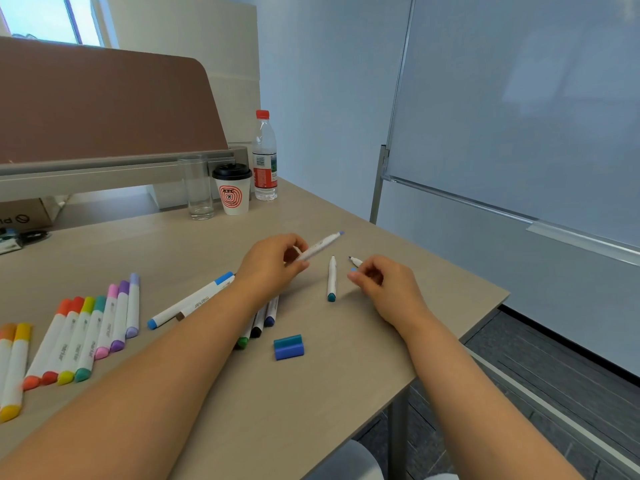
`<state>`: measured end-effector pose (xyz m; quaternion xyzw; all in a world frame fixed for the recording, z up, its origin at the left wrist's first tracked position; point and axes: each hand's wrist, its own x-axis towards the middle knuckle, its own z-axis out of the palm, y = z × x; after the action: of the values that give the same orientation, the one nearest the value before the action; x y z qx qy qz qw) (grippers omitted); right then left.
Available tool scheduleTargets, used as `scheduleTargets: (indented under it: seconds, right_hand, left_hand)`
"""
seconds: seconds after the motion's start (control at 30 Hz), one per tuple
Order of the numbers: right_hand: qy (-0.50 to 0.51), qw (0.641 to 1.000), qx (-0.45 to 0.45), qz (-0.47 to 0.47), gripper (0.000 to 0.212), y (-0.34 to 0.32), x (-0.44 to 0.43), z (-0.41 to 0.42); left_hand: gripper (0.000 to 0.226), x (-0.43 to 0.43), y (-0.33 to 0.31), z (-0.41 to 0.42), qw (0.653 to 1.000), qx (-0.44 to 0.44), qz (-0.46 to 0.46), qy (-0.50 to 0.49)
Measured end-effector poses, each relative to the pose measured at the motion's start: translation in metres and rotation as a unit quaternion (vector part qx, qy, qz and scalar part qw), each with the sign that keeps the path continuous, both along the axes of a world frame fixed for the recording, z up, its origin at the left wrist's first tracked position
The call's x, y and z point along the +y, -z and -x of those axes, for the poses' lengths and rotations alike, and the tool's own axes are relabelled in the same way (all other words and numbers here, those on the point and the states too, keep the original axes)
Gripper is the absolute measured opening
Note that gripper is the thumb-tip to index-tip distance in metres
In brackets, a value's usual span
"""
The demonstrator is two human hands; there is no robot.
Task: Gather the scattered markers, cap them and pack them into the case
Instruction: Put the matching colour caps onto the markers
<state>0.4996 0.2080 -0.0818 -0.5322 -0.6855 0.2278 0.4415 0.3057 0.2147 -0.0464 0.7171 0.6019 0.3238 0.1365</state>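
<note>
A teal-ended marker is seen lying on the table, its bare tip pointed away from the person; all places are given from it.

Just left of it, a periwinkle-tipped marker is pinched in the curled fingers of the left hand and held tilted above the tabletop. Just right of it, the right hand is curled around a dark-tipped marker, of which only the tip is shown. A small blue piece is seen at the fingertips, but what it is cannot be told.

Nearer the person and slightly left, two loose caps, one teal and one blue, are laid side by side, touching. Further left, a clutch of markers with green, black and dark blue ends is largely hidden by the left wrist. A blue marker and a brown-ended one beside it are crossed by the same forearm. Well to the left, a row of capped markers, orange through lavender, is laid out, with two yellow-orange markers beyond it at the frame's edge.

Well beyond it and to the left, an empty glass, a lidded paper cup and a water bottle are stood together before a brown divider. Far to the right, off the table, a whiteboard is stood.
</note>
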Motion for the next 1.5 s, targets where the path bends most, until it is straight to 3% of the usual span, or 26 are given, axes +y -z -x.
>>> scheduleTargets:
  seconds: [0.1, 0.23, 0.53, 1.23, 1.5]
  right_hand:
    - [0.008, 0.994, 0.106, -0.032, 0.016, -0.0016, -0.0003, -0.0011]
    - [0.02, 0.987, 0.132, -0.089, 0.018, -0.0041, -0.0024, -0.0032]
    - [0.005, 0.99, 0.077, -0.116, 0.022, 0.0, 0.0007, -0.0022]
    - [-0.051, 0.991, 0.073, -0.098, 0.024, -0.0034, -0.0054, 0.002]
    - [-0.072, 0.991, 0.109, -0.039, 0.025, -0.0048, -0.0055, 0.0004]
  left_hand:
    - [0.021, -0.0011, -0.0019, -0.0026, 0.989, 0.139, -0.035, -0.022]
    - [0.021, -0.0017, -0.0029, -0.0026, 0.978, 0.195, -0.063, -0.041]
    - [0.024, -0.003, -0.0047, -0.0059, 0.976, 0.203, -0.063, -0.035]
    - [0.032, -0.0024, -0.0037, -0.0023, 0.969, 0.214, -0.075, 0.097]
    - [0.032, -0.0088, -0.0103, -0.0021, 0.965, 0.228, -0.044, 0.119]
